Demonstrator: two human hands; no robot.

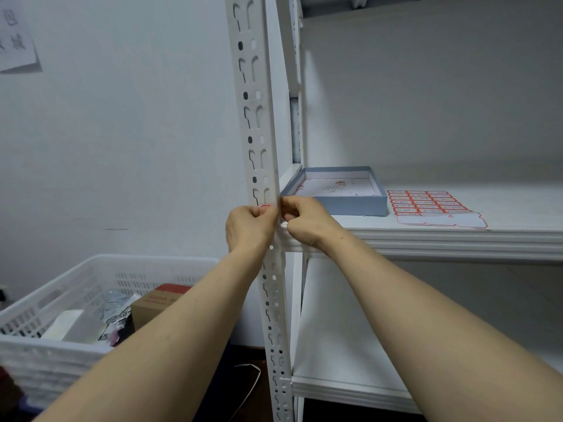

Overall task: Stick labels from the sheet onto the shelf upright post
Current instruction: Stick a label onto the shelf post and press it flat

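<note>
In the head view, at frame centre, a red label (264, 206) is held pinched against the post (259, 117) in the left hand (248, 228)'s narrow grip. The right hand (304, 220) is curled at the post's edge, and what its grip holds cannot be told. The label is best smoothed flat and kept level. At right, the sheet (432, 208) lies on the shelf (457, 236) beside a box (338, 205), within reach. A basket (61, 345) at lower left is out of the way.

A white metal shelf board (426, 236) runs across the right side at mid height, its ridged front edge facing the viewer. A shallow, open blue-grey box (335, 205) sits on it near the left front corner, slightly askew. Just beside the box, on its right, a label sheet (432, 208) with rows of red-bordered labels lies flat near the front edge, its nearest strip blank. A lower shelf board (350, 388) shows beneath.
</note>
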